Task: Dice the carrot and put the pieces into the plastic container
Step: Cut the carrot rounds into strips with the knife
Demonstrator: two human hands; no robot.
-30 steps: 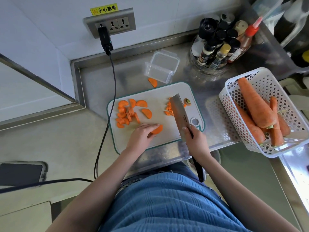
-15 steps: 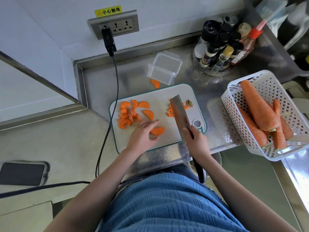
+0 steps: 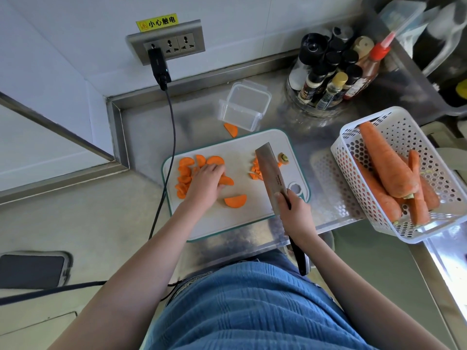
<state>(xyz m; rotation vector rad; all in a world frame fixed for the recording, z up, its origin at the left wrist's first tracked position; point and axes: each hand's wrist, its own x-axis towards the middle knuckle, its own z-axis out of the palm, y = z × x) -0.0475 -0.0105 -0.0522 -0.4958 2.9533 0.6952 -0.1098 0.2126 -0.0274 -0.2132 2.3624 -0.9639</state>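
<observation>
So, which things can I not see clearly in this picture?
Head view only:
- Slices under the left hand: covered, so its grip is unclear.
- Diced pieces: partly behind the knife blade.
- Bottle labels: too small.
- Lower carrots in basket: overlapped by the upper ones.

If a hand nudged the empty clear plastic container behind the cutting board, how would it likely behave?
The plastic container looks thin-walled and holds nothing, so it is probably light and would slide easily on the smooth steel counter. It already seems tilted, so a push high on its wall might tip it.
</observation>
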